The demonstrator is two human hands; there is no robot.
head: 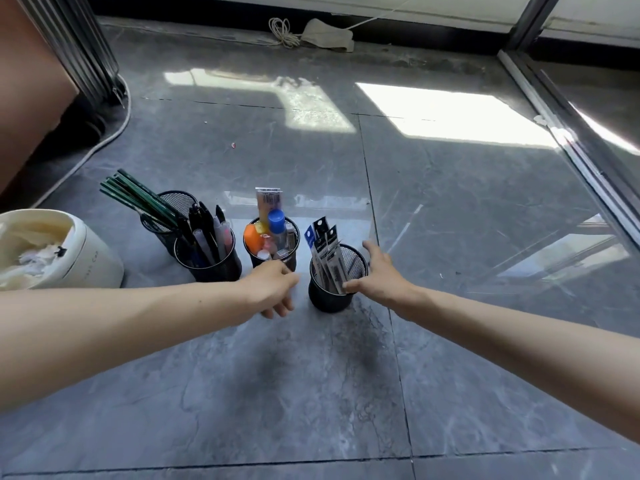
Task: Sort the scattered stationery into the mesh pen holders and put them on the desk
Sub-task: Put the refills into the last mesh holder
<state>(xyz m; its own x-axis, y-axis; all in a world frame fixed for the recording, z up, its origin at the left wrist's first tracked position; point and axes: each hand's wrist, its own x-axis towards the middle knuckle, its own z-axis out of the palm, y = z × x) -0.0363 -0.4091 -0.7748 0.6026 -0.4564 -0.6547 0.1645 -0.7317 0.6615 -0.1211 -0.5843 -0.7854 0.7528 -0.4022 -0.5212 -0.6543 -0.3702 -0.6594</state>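
On my feed four black mesh holders stand on a grey tiled floor (346, 375), and I take the refill holder (325, 301), the one closest to the camera, as my landmark. It stands upright with flat refill packs (327, 254) leaning up out of it.

The right hand (381, 275) comes in from the right of the refill holder and spans its right rim. The fingers are spread and fairly straight, the thumb tip sits at the near rim by the foot of the packs, and the other fingers reach past the far rim. I cannot tell whether they actually press on the mesh.

The left hand (273, 289) hangs just left of the refill holder, apart from it. Its fingers are loosely curled downward and I see nothing held in them.

Just behind and left of the refill holder is the glue holder (254, 259), with a blue-capped bottle (276, 223) and an orange item (252, 237) inside. Farther left is the pen holder (214, 270), full of dark pens (207, 230), touching the pencil holder (156, 230) behind it, which carries green pencils (138, 195) tilted leftward.

Well left of the refill holder sits a cream bin (93, 258).
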